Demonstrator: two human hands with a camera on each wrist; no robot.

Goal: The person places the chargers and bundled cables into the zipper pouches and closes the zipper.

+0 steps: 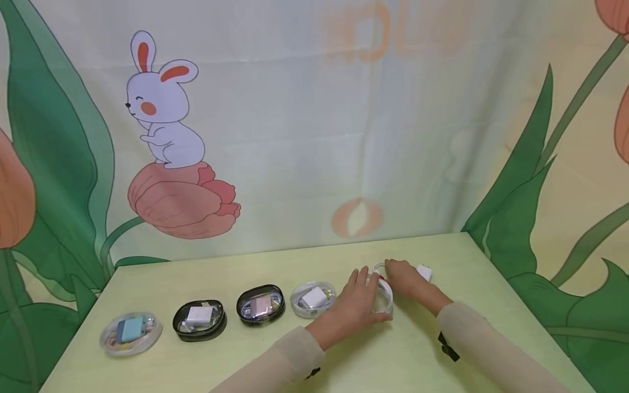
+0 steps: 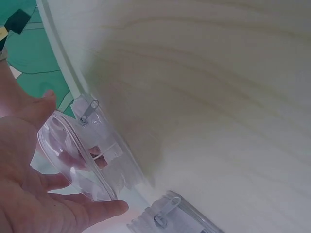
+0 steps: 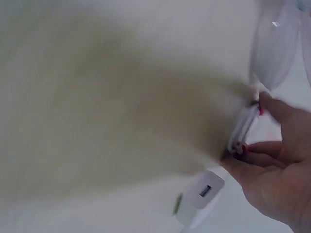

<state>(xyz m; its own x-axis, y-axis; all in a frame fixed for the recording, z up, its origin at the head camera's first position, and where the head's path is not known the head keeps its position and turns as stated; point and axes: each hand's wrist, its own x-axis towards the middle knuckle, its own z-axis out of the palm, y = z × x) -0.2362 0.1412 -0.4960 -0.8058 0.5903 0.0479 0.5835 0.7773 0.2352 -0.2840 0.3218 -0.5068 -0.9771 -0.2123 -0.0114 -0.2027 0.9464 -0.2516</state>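
My left hand (image 1: 349, 308) holds a clear zip case (image 2: 73, 150) between the thumb and fingers, with its lid raised from the base. Close at its right, my right hand (image 1: 405, 281) pinches a coiled white cable (image 3: 245, 126) with red ties at its ends. Beside the right hand a white charger plug (image 3: 199, 199) lies on the table, its USB port showing. A metal zip pull (image 2: 90, 111) hangs at the edge of the clear case. Part of the cable is hidden behind the right fingers.
Left of my hands several zip cases form a row: a clear one (image 1: 297, 310) with a white plug, a black-rimmed one (image 1: 260, 323) with a pink plug, another black-rimmed one (image 1: 211, 333), and a clear one (image 1: 109, 349) with a blue plug. A printed curtain (image 1: 295, 136) hangs behind the table.
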